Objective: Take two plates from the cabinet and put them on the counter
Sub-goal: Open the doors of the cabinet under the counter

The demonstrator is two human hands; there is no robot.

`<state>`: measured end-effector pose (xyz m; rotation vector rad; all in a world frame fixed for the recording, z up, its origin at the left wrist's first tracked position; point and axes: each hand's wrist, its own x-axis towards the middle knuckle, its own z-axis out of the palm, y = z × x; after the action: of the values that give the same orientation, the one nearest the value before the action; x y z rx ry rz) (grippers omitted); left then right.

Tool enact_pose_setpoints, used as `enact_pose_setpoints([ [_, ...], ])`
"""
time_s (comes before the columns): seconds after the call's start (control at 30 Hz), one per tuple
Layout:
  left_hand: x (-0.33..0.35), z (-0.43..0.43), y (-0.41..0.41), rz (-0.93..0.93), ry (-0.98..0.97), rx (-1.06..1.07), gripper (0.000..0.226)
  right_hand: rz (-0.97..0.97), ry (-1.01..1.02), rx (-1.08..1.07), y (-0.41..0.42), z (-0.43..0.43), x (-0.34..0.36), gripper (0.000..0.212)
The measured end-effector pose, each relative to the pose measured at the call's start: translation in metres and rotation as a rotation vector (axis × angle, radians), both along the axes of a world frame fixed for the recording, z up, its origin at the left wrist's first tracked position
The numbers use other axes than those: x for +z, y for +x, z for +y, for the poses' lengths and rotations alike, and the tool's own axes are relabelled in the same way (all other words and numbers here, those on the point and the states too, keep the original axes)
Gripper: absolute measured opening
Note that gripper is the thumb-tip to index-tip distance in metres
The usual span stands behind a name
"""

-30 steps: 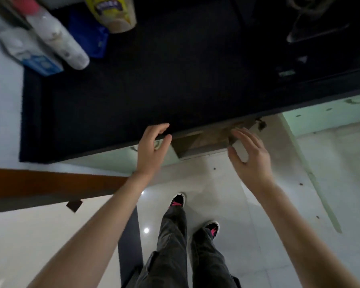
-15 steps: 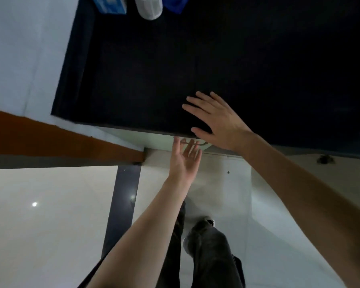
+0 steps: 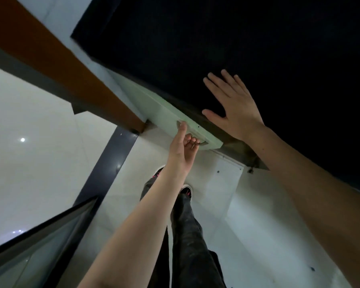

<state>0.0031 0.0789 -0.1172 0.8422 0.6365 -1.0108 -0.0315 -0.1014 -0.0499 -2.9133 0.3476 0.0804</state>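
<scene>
Left hand (image 3: 184, 146) curls its fingers around the handle (image 3: 197, 140) of the pale green cabinet door (image 3: 166, 113); right hand (image 3: 235, 107) lies flat, released, on the black surface (image 3: 216, 38)

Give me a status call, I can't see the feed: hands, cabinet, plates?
Left hand hooked on cabinet door handle. Right hand flat, open on black counter. No plates visible. Nothing blocking.

arms (image 3: 145, 225) bare — no sleeves | trousers (image 3: 191, 235) dark grey | shoes (image 3: 186, 189) black — pink laces
</scene>
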Motion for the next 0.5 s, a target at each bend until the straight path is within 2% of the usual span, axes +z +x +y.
enact_pose_setpoints([
  [0.07, 0.000, 0.019, -0.001, -0.029, 0.079, -0.081, 0.046, 0.024, -0.036, 0.013, 0.002, -0.002, -0.002, 0.075],
  [0.2, 0.005, 0.055, 0.003, -0.078, 0.289, -0.239, 0.050, 0.036, -0.062, -0.015, 0.005, -0.002, -0.004, 0.076],
  [0.27, 0.008, 0.076, 0.005, -0.100, 0.351, -0.268, 0.053, 0.047, -0.077, -0.022, 0.005, -0.002, -0.004, 0.077],
  [0.33, 0.013, 0.100, 0.007, -0.122, 0.398, -0.282, 0.044, 0.047, -0.069, -0.024, 0.005, -0.001, -0.003, 0.077],
  [0.43, 0.025, 0.143, 0.016, -0.213, 0.471, -0.325, 0.055, 0.013, -0.027, -0.027, 0.004, 0.000, 0.000, 0.075],
  [0.5, 0.032, 0.173, 0.027, -0.291, 0.570, -0.337, 0.051, 0.003, -0.011, -0.028, 0.004, 0.000, 0.002, 0.075],
])
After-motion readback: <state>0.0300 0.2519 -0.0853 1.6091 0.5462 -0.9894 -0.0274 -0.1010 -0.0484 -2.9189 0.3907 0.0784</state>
